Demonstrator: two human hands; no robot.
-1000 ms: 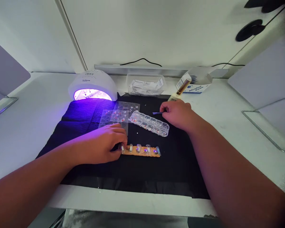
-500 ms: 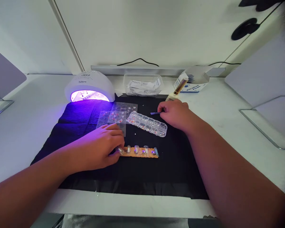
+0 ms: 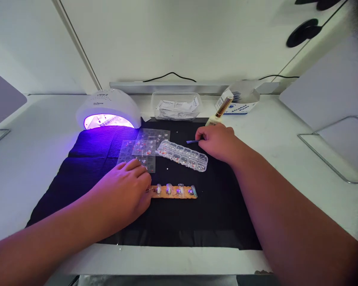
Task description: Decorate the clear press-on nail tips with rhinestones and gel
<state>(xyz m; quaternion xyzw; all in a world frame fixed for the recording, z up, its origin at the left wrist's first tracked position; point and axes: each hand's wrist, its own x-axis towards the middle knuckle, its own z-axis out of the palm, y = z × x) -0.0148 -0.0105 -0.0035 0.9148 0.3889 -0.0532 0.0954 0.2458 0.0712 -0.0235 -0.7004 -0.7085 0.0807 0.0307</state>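
My left hand (image 3: 123,188) is closed around the left end of an orange strip (image 3: 185,192). Several false nails with shiny stones sit along this strip, and a bluish nail (image 3: 194,191) marks its right end. The fingers cover the left end, so exactly what they pinch is partly hidden. Between thumb and fingers of my right hand (image 3: 217,141) is a thin bluish stick with a flat tip (image 3: 192,142), pointing left. Just left of that hand lies a clear compartment case (image 3: 183,155) with tiny decorations. Clear sticker sheets (image 3: 150,142) overlap beyond my left hand.
A lit nail lamp (image 3: 109,107) stands at the back left. Behind the black mat (image 3: 179,222) are a clear tub of packets (image 3: 176,106), a bottle with a gold cap (image 3: 223,106) and an alcohol pad box (image 3: 241,106). Wire stands flank both sides.
My left hand has turned slightly over the strip's left end, hiding the nail that showed at its fingertips. My right hand holds the stick much as before; the view has shifted a little.
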